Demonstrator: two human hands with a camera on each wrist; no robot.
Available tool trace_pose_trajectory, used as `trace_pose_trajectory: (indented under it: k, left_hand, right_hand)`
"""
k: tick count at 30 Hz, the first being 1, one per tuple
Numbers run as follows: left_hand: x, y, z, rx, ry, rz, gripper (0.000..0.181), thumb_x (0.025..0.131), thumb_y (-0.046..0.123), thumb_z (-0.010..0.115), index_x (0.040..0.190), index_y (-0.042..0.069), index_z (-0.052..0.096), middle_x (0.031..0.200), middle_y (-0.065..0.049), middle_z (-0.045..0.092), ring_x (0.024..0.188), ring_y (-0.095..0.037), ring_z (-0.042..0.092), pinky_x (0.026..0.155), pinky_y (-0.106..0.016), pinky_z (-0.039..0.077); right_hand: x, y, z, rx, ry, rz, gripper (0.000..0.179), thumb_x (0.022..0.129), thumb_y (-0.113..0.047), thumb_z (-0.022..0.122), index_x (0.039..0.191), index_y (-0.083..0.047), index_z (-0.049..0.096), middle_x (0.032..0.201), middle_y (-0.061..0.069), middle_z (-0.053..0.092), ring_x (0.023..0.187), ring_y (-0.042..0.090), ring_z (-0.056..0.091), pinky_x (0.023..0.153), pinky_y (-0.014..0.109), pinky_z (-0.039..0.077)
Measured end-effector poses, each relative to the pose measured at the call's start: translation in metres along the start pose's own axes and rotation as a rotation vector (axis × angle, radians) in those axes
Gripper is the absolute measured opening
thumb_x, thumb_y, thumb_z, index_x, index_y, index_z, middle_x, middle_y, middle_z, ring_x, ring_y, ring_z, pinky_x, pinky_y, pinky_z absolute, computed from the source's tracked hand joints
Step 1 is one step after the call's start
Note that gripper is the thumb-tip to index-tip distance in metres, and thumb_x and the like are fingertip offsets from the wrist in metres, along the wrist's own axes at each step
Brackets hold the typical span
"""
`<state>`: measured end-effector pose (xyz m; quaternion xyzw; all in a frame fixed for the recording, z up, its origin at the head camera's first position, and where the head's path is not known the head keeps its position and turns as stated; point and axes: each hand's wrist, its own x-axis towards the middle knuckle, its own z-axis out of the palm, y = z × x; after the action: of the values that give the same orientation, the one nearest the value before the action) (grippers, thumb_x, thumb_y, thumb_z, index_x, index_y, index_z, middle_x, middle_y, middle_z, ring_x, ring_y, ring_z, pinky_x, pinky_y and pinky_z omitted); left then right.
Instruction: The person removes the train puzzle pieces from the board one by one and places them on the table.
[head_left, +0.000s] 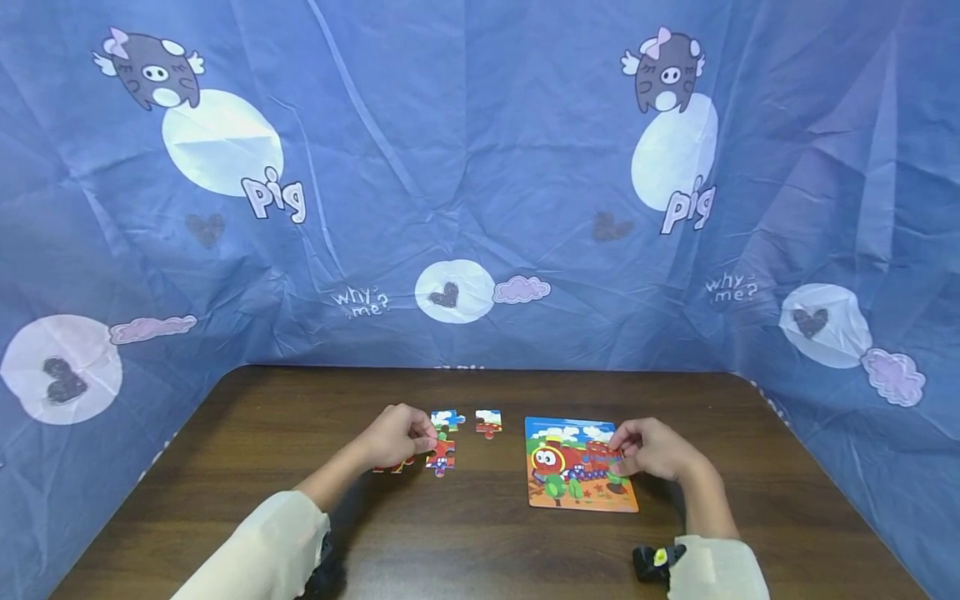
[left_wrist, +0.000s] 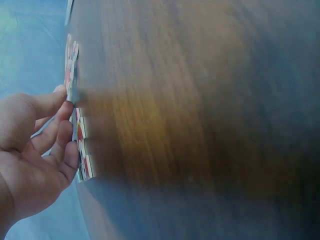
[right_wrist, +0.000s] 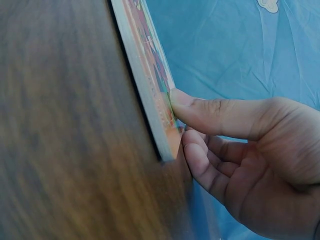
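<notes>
Left hand [head_left: 393,435] pinching red jigsaw piece [head_left: 442,457] between thumb and fingers, left of middle on wooden table [head_left: 450,542]. Right hand [head_left: 654,450], well apart, gripping right edge of train puzzle board [head_left: 567,460], thumb lying on printed face; board resting at right. Sky piece [head_left: 445,420] lying just beyond red jigsaw piece; cloud piece [head_left: 488,421] lying farther right; partly hidden piece [head_left: 387,470] lying beside left hand.

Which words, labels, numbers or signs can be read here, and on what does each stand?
"pig", twice on the blue cloth.
"why me?", twice on the same cloth.
Unreadable: cut-off lettering at the cloth's lower edge.
No legible text on the puzzle or loose pieces.
</notes>
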<state>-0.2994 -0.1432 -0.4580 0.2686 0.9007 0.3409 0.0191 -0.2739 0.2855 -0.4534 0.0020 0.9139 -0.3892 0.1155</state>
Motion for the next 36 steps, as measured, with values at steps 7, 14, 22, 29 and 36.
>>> trace_pose_trajectory:
  k: [7,14,22,29,36]
  left_hand:
    - [0.000,-0.002,0.002,0.012,0.003,0.014,0.011,0.091,0.003,0.075,0.082,0.008,0.071,0.073,0.004,0.069,0.061,-0.005,0.056,0.064,-0.025,0.049]
    - [0.002,-0.005,0.006,0.087,-0.019,0.063,0.013,0.093,0.002,0.073,0.083,0.010,0.070,0.073,0.006,0.065,0.064,-0.004,0.056,0.064,-0.024,0.050]
    - [0.005,0.001,0.006,0.113,-0.006,0.090,0.014,0.092,0.004,0.075,0.080,0.012,0.071,0.071,0.010,0.064,0.065,-0.002,0.055,0.064,-0.024,0.049]
    - [0.018,0.022,0.012,0.100,-0.012,0.117,0.012,0.093,0.007,0.074,0.083,0.012,0.071,0.079,0.006,0.066,0.071,-0.006,0.056,0.067,-0.027,0.049]
    - [0.037,0.042,0.033,0.075,-0.013,0.126,0.009,0.093,0.009,0.075,0.086,0.014,0.072,0.080,0.008,0.067,0.075,-0.005,0.058,0.072,-0.028,0.050]
  right_hand:
    - [0.000,0.000,0.001,0.001,0.001,0.000,0.030,0.076,-0.002,0.088,0.101,-0.005,0.071,0.094,0.007,0.059,0.087,0.023,0.052,0.075,0.036,0.046]
    - [0.002,0.001,0.001,-0.002,-0.001,0.002,0.030,0.077,-0.002,0.088,0.101,-0.006,0.070,0.096,0.007,0.060,0.089,0.023,0.052,0.077,0.036,0.047]
    - [0.002,0.002,0.000,-0.009,-0.002,-0.016,0.031,0.076,-0.003,0.089,0.101,-0.005,0.070,0.096,0.007,0.061,0.089,0.023,0.053,0.078,0.037,0.047]
    - [0.002,0.003,0.000,-0.014,-0.003,-0.016,0.032,0.076,-0.004,0.089,0.101,-0.005,0.069,0.096,0.007,0.061,0.089,0.023,0.053,0.078,0.037,0.047]
    - [0.001,0.002,0.001,-0.015,-0.004,-0.012,0.031,0.077,-0.004,0.089,0.101,-0.005,0.069,0.096,0.007,0.061,0.089,0.023,0.053,0.078,0.037,0.047]
